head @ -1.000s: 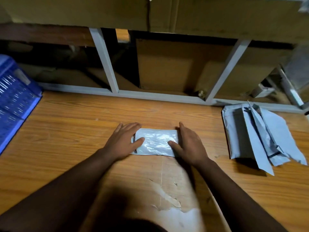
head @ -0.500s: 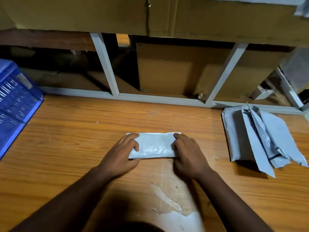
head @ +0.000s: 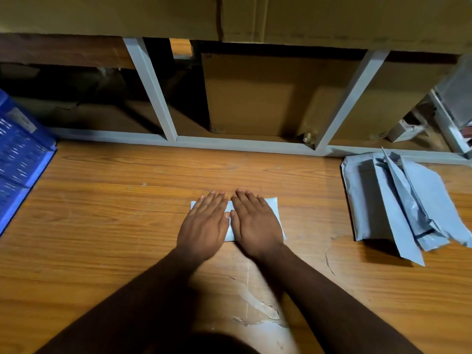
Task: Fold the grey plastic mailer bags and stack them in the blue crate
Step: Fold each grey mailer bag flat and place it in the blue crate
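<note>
A folded grey mailer bag (head: 274, 212) lies flat in the middle of the wooden table (head: 115, 213). My left hand (head: 205, 221) and my right hand (head: 254, 221) press down on it side by side, palms flat and fingers straight, thumbs touching. Most of the bag is hidden under them. A loose pile of unfolded grey mailer bags (head: 398, 200) lies at the right. The blue crate (head: 18, 159) stands at the left edge, only partly in view.
A grey metal frame (head: 229, 143) runs along the table's back edge, with cardboard boxes (head: 255, 98) behind and above it. The laminate is chipped (head: 258, 310) near the front, between my forearms.
My hands held the bag at its two ends; they have now come together in the middle and lie flat on top of the folded bag, which looks narrower.
</note>
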